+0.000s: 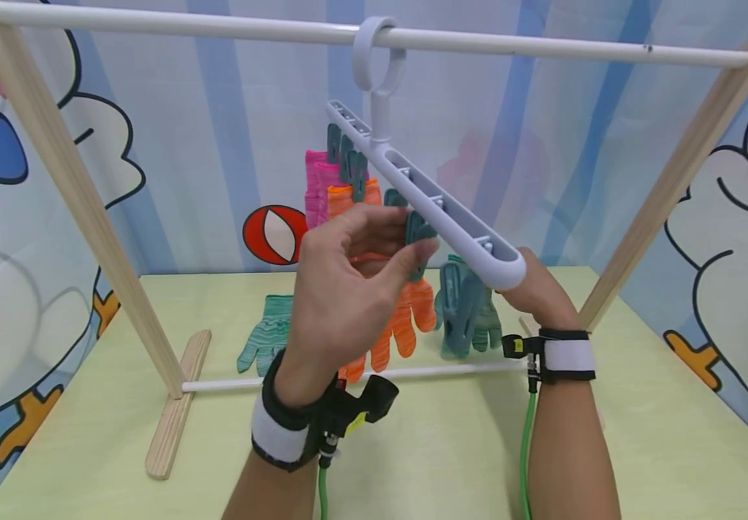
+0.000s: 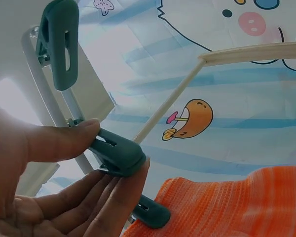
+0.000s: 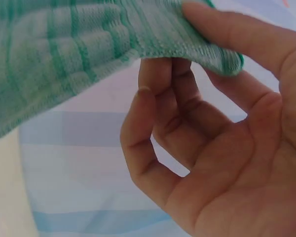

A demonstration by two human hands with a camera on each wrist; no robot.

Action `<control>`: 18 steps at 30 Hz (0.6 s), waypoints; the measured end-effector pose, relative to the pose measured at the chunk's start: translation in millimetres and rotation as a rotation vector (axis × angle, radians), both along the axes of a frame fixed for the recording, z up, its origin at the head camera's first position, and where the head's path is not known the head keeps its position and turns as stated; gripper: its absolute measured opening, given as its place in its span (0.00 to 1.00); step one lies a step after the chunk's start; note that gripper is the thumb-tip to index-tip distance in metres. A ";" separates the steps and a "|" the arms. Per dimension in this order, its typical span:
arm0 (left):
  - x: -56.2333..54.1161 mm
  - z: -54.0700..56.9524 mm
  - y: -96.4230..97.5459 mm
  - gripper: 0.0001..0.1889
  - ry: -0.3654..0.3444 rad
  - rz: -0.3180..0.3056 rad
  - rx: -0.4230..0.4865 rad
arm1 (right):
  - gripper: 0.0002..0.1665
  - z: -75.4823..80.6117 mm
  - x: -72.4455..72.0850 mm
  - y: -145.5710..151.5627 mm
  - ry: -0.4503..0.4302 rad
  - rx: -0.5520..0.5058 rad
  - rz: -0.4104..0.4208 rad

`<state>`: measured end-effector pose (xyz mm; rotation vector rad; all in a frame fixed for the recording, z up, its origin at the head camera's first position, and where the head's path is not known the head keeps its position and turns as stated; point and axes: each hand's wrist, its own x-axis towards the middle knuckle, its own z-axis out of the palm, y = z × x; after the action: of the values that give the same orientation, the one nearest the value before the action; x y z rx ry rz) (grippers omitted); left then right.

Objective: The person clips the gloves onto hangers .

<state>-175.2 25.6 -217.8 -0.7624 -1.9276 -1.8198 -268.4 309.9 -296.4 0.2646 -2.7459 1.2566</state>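
My left hand (image 1: 348, 289) pinches a dark green clothes peg (image 2: 121, 153) between thumb and fingers, under the pale grey hanger (image 1: 452, 217). Beside it, an orange glove (image 2: 227, 202) hangs from the hanger, partly behind my left hand in the head view. My right hand (image 3: 227, 128) pinches the cuff of a green striped glove (image 3: 89, 54) between thumb and fingers. In the head view the hanger's near end and another peg (image 1: 461, 310) overlap that glove and hide part of my right hand.
The hanger hooks over the white top rod (image 1: 218, 25) of a stand with wooden posts (image 1: 679, 180). Pink gloves (image 1: 315, 191) hang at its far end. Another green glove (image 1: 263, 332) lies on the pale yellow table (image 1: 452, 448), near the stand's lower bar (image 1: 224, 385).
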 end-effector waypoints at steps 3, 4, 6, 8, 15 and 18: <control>-2.0 -0.4 0.6 0.16 0.023 -0.001 0.023 | 0.10 10.4 7.4 0.2 0.014 0.038 -0.009; -2.4 -0.6 0.8 0.16 0.028 -0.003 0.031 | 0.10 13.4 10.0 0.4 0.016 0.051 -0.011; -3.0 -0.6 1.2 0.16 0.036 -0.012 0.047 | 0.11 19.0 15.3 0.8 0.017 0.070 -0.010; -3.4 -0.5 1.6 0.15 0.042 -0.022 0.060 | 0.12 24.1 20.8 1.2 0.009 0.083 -0.003; -4.5 0.3 1.6 0.15 0.053 -0.037 0.077 | 0.20 40.3 42.1 3.0 -0.004 0.158 0.049; -4.7 0.5 1.5 0.14 0.060 -0.042 0.086 | 0.22 45.3 50.5 4.3 0.002 0.166 0.087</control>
<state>-179.8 27.1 -217.3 -0.8247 -1.7965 -1.8700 -217.9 314.3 -251.0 0.4041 -2.8689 1.0459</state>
